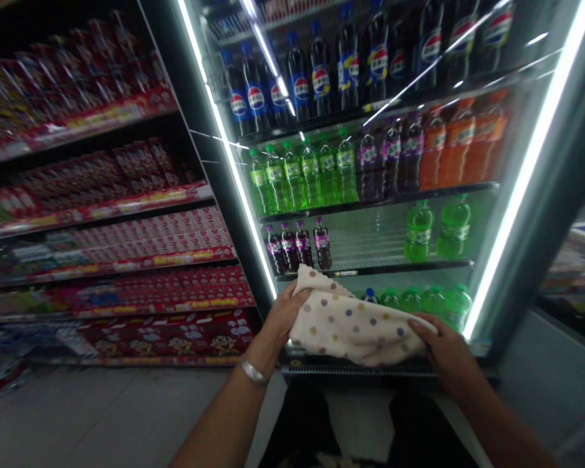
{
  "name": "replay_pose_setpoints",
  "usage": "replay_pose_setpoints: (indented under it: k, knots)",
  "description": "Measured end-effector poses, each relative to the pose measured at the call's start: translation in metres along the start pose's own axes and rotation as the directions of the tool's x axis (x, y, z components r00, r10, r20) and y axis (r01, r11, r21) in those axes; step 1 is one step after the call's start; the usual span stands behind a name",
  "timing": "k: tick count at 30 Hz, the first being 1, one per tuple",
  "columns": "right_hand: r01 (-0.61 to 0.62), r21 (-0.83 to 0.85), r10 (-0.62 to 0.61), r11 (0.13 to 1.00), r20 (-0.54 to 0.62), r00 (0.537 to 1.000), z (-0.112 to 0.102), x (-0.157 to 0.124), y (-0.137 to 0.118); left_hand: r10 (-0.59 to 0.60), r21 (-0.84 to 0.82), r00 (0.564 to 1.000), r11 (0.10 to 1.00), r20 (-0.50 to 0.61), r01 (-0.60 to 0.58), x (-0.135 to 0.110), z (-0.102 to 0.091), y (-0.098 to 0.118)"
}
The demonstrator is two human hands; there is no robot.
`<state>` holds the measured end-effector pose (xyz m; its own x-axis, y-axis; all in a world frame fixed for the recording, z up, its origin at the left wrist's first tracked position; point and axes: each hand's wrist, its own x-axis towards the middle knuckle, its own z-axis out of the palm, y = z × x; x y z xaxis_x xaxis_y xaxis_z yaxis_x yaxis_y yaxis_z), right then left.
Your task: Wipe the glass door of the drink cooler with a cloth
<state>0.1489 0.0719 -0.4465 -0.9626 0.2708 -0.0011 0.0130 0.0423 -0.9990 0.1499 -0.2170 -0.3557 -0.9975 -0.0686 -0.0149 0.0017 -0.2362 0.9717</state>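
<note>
— Hands are doing what?
— Both are gripping a spotted cloth (351, 325) against the lower glass of a drinks cooler (370, 195). The left hand (283, 315) is closing its fingers over the cloth's upper left corner; the right hand (443, 351) is pinching its right edge.
— And nearby?
— Green bottles (419, 300) are showing just behind the cloth, and snack shelves (102, 260) are standing to the left.

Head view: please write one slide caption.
Both hands hold a dotted cloth against a lit drinks fridge.
</note>
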Motion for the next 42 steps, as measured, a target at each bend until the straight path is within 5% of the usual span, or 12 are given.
replay_pose_setpoints:
  k: [7, 12, 15, 18, 20, 24, 27, 34, 37, 42]
  knots:
    - [-0.023, 0.307, 0.024, 0.951, 0.0, 1.0, -0.005, 0.008, 0.001, 0.017, 0.256, 0.999, 0.967, -0.038, -0.007, 0.011, -0.003, -0.016]
    - [-0.226, 0.454, 0.21, 0.862, 0.087, 0.974, -0.005, 0.013, 0.019, 0.014, 0.161, 0.997, 0.987, -0.071, -0.003, 0.012, 0.0, -0.02]
    - [-0.284, 0.257, 0.243, 0.924, 0.18, 0.953, -0.002, 0.014, 0.035, -0.009, 0.104, 1.0, 0.995, -0.001, 0.009, 0.005, 0.007, -0.011]
    - [-0.054, -0.14, 0.072, 0.989, 0.123, 0.99, 0.005, 0.014, 0.042, -0.083, 0.188, 0.99, 0.98, 0.115, 0.061, -0.001, 0.016, -0.007]
    - [0.086, -0.232, -0.041, 0.969, 0.191, 0.981, 0.013, 0.012, 0.038, -0.112, 0.304, 0.976, 0.951, 0.188, 0.051, -0.003, 0.023, -0.01]
    - [0.137, -0.005, -0.116, 0.991, 0.498, 0.859, 0.035, 0.0, 0.018, -0.175, 0.465, 0.916, 0.885, 0.361, -0.014, 0.001, 0.035, -0.02]
    - [0.125, 0.04, -0.124, 0.991, 0.581, 0.804, 0.045, -0.009, 0.005, -0.182, 0.487, 0.891, 0.872, 0.417, -0.05, 0.008, 0.035, -0.024]
    - [0.001, 0.134, -0.059, 0.991, 0.432, 0.9, 0.031, -0.004, -0.006, -0.317, 0.596, 0.846, 0.803, 0.428, 0.0, 0.016, 0.011, -0.017]
    - [-0.009, 0.129, -0.048, 0.992, 0.432, 0.9, 0.027, -0.002, -0.011, -0.343, 0.587, 0.824, 0.81, 0.45, 0.017, 0.014, 0.008, -0.014]
    - [0.012, 0.073, -0.046, 0.997, 0.478, 0.877, 0.033, -0.009, -0.016, -0.21, 0.568, 0.843, 0.813, 0.495, -0.131, 0.012, 0.012, -0.016]
